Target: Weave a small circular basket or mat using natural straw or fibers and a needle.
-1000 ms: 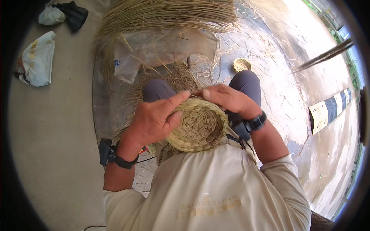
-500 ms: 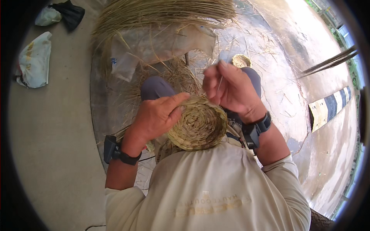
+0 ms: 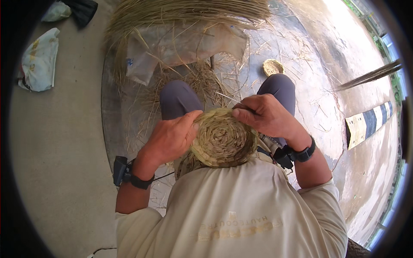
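A round, shallow basket (image 3: pixel 224 138) of coiled straw rests against my lap, its spiral base facing up. My left hand (image 3: pixel 171 136) grips its left rim, thumb and fingers closed on the edge. At the upper right rim, my right hand (image 3: pixel 270 117) is closed around a thin, pale needle-like rod (image 3: pixel 227 97). The rod's free end sticks out up and to the left, above the basket. My right fingertips touch or nearly touch the rim, and the rod's other end is hidden in that hand.
Beyond my knees (image 3: pixel 180 99) lie loose straw, a clear plastic sheet (image 3: pixel 189 45) and a large straw bundle (image 3: pixel 189 12). A small straw piece (image 3: pixel 272 67) sits past my right knee. Bags (image 3: pixel 41 60) lie far left; a striped strip (image 3: pixel 369 124) is at right.
My right hand has come down from above the basket to its upper right rim, and the rod now points up and left. My left hand stays on the left rim.
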Motion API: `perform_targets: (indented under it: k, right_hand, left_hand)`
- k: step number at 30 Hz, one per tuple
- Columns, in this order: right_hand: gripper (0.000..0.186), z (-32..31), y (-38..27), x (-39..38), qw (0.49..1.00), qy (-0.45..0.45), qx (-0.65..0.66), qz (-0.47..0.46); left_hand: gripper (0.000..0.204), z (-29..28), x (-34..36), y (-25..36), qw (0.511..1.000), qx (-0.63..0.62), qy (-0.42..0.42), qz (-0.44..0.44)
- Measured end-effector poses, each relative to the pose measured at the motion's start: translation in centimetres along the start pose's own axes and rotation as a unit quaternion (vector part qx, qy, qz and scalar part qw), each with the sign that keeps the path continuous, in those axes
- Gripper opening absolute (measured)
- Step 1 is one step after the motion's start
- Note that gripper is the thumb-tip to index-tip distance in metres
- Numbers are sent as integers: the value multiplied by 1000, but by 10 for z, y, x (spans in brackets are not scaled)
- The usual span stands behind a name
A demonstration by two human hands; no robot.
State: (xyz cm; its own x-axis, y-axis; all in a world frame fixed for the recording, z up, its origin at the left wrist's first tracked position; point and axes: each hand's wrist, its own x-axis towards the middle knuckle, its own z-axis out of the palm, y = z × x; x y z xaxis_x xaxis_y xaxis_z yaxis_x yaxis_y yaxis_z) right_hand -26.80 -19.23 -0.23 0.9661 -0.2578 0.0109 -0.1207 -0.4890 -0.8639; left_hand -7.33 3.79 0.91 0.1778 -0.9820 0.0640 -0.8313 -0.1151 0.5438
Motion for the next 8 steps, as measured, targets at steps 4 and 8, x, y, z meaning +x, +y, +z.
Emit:
perform_targets:
  k: [4, 8]
  right_hand:
    - [38, 4, 9, -6, 995, 46, 82, 38]
    - [26, -4, 35, -7, 957, 92, 269, 65]
  left_hand:
    - [33, 11, -4, 6, 999, -13, 38, -19]
    - [35, 18, 3, 8, 998, -20, 65, -7]
